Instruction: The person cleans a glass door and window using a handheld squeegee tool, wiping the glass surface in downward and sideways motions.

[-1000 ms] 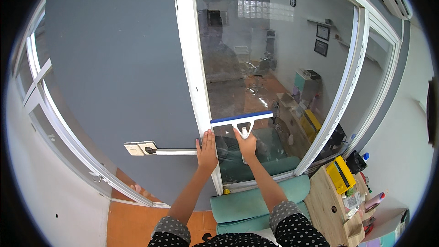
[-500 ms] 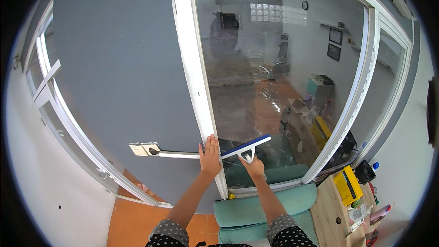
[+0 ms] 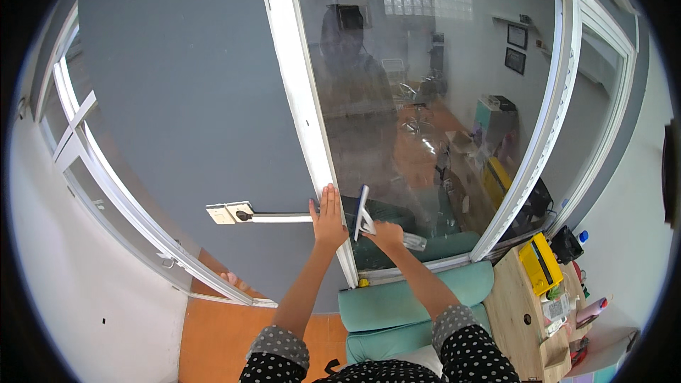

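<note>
My left hand (image 3: 328, 221) lies flat against the white window frame (image 3: 303, 110), fingers stretched upward along it. Just right of it, my right hand (image 3: 386, 236) grips a window squeegee (image 3: 364, 223) with a white head and a dark blue edge. Its head stands nearly upright by the left side of the glass pane (image 3: 425, 163); whether the blade touches the glass I cannot tell. The handle's clear, greyish end pokes out to the right of my fist. Hazy patches and reflections show on the glass.
Below the window is a teal padded seat (image 3: 415, 305). To its right stands a wooden desk (image 3: 516, 312) with a yellow box-shaped thing (image 3: 540, 264), a pink bottle (image 3: 591, 313) and small items. A wall socket (image 3: 229, 213) with plug and white cable channel sits left of the frame.
My right hand has turned the squeegee from a slanting, nearly level position to nearly upright, with its handle swung to the right. My left hand stays on the frame. The view has shifted slightly.
</note>
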### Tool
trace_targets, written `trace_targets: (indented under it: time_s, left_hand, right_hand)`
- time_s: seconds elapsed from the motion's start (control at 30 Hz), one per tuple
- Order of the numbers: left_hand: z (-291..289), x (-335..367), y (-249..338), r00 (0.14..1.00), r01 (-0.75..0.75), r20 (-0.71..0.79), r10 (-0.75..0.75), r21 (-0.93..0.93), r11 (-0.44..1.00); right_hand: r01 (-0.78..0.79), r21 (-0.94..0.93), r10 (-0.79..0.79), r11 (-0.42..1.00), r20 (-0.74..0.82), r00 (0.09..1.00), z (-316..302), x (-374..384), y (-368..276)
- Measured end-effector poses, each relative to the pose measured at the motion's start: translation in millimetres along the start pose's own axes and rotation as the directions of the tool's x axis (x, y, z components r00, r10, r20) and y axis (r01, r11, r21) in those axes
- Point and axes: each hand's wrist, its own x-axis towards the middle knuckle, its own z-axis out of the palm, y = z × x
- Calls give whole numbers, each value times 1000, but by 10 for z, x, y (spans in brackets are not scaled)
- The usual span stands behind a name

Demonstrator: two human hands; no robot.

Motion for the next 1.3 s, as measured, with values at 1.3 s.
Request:
trace_targets:
  time_s: [1.3]
  left_hand:
    - [861, -550, 1903, 968, 203, 183, -171, -174, 964]
  right_hand:
    - [134, 7, -133, 991, -91, 987, -853, 122, 2251]
